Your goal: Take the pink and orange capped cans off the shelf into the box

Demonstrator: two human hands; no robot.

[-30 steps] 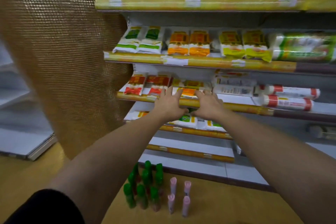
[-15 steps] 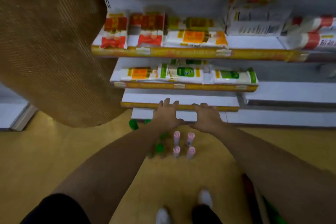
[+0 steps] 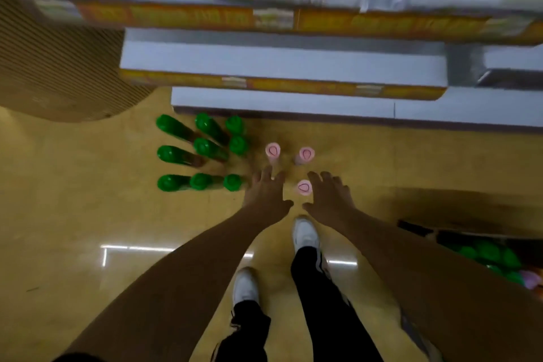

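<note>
Both hands dropped from shelf to floor, fingers spread, holding nothing: upright pink-capped plastic bottle [image 3: 304,187] at 9 o'clock of right hand [image 3: 330,198], nearer vs left hand [image 3: 266,196].

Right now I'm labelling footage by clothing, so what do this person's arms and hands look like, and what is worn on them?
Both forearms are bare from elbow to wrist. The left hand and right hand wear no gloves, and no rings, watch or bracelet show. A dark, black-looking sleeve edge appears at the upper left arm; the right arm's sleeve lies out of frame. The picture is somewhat blurred, so fine marks on the fingers cannot be told.
</note>
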